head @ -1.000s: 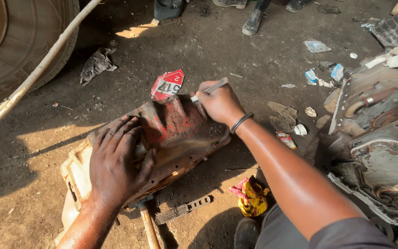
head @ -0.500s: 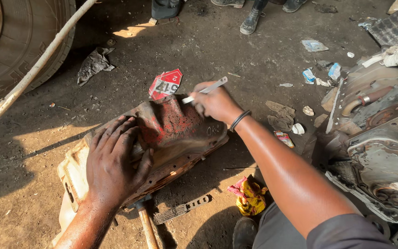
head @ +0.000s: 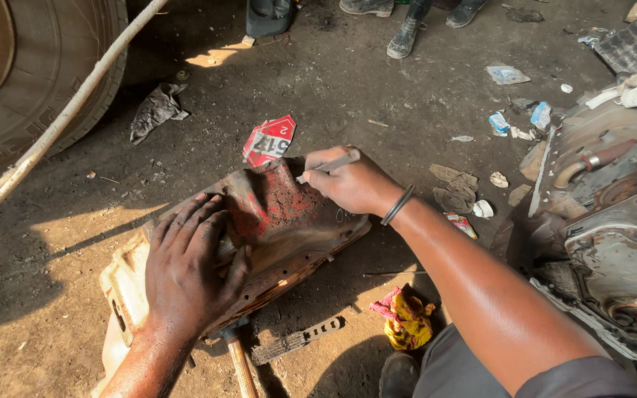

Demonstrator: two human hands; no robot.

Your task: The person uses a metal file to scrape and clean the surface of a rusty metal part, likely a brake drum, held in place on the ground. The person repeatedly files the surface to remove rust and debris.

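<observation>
A rusty metal pan [head: 274, 221], dented and streaked with red, lies upside down on the dirt ground [head: 348, 96] in the middle of the scene, on top of a pale plastic container [head: 123, 284]. The left hand [head: 189, 269] presses flat on the near left part of the pan, fingers spread, gripping nothing. The right hand [head: 352, 183], a dark band at its wrist, rests on the far right edge of the pan with its fingers pinched together around a thin white marker [head: 329, 166] whose tip touches the metal.

Just beyond the pan lies one red and white printed card [head: 268, 140]. A crumpled grey rag [head: 156, 109] lies farther left, near a large tyre [head: 38, 81] with one pale pole [head: 60, 121] leaning across it. Near the person, below the pan, are a wooden tool handle [head: 239, 365], one flat toothed metal strip [head: 296, 340] and a yellow and pink cloth [head: 407, 318]. At the right stands a greasy engine block [head: 613, 221], close to the right forearm. Scraps of paper and plastic litter the ground between. At the far edge, other people's shoes [head: 403, 37] show, at least three.

The ground is oily, dark packed earth, with sunlight falling on its left part.
</observation>
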